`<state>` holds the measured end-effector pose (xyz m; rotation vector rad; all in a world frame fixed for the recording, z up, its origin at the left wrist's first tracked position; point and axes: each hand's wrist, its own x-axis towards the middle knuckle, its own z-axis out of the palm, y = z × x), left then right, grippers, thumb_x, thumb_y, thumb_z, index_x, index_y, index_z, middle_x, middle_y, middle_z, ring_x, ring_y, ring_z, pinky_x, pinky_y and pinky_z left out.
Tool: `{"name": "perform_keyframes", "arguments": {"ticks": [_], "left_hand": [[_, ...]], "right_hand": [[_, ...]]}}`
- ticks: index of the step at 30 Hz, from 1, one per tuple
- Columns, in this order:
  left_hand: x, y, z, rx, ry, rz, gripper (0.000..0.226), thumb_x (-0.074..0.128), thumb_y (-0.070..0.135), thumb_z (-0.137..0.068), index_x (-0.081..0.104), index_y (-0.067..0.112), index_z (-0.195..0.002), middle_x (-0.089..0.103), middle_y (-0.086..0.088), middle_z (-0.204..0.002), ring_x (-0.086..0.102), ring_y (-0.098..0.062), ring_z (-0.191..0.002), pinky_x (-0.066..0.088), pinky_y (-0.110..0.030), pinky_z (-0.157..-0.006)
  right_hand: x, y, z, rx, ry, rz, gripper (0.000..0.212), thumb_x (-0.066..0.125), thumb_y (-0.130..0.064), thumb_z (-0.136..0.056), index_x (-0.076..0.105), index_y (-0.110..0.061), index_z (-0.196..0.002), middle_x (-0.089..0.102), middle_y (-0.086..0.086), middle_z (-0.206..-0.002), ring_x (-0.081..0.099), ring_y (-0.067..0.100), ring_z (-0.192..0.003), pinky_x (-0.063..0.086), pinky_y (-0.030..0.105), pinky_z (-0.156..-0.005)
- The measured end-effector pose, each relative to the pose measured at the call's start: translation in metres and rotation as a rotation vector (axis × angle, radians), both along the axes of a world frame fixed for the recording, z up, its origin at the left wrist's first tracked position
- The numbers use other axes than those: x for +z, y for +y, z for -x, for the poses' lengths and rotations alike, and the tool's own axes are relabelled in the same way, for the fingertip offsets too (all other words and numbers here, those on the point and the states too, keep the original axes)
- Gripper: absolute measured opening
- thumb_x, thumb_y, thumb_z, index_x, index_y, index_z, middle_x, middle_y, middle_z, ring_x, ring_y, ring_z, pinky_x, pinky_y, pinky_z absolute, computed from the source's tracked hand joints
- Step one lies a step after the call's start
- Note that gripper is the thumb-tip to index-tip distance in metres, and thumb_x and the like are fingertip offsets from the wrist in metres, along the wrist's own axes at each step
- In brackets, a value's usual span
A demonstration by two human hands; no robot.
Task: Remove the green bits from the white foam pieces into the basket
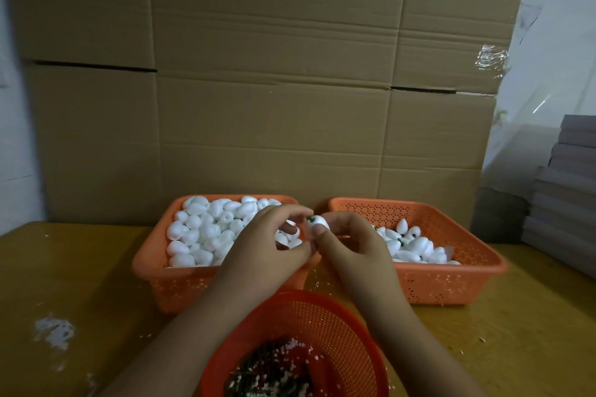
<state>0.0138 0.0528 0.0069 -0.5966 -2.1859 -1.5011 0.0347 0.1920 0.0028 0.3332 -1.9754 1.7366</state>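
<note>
At frame centre my right hand (pixel 350 243) holds a white egg-shaped foam piece (pixel 319 223); my left hand (pixel 274 240) pinches its small green bit (pixel 311 219). A hard pull may crumble foam into the round red mesh basket (pixel 351 332).

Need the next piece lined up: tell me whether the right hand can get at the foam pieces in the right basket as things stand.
Probably yes, once freed. The right hand grips a foam piece just beside the right basket; its foam pieces lie uncovered, nothing between.

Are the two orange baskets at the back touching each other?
Cannot tell. In the head view the hands cover the spot between the left basket and the right basket; lower down, a narrow strip of table shows.
</note>
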Motion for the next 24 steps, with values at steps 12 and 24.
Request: {"name": "perform_keyframes", "arguments": {"ticks": [12, 24], "left_hand": [[0.007, -0.010, 0.000, -0.008, -0.027, 0.009, 0.020, 0.067, 0.020, -0.090, 0.066, 0.040, -0.092, 0.063, 0.033, -0.093, 0.059, 0.011, -0.088, 0.043, -0.003, -0.068], [0.052, -0.019, -0.038, 0.020, 0.159, -0.139, 0.020, 0.059, 0.017, -0.095, 0.070, 0.034, -0.090, 0.072, 0.020, -0.089, 0.064, 0.007, -0.087, 0.047, -0.009, -0.078]], "right_hand": [[0.009, 0.082, 0.020, -0.428, -0.298, -0.455, 0.024, 0.068, -0.038, -0.088, 0.066, -0.022, -0.105, 0.070, -0.006, -0.060, 0.060, -0.001, -0.046, 0.044, 0.017, -0.043], [0.082, 0.084, -0.039, -0.454, 0.332, -0.121, 0.018, 0.061, -0.036, -0.088, 0.071, -0.038, -0.102, 0.073, -0.016, -0.098, 0.066, -0.005, -0.090, 0.049, 0.005, -0.069]]}}
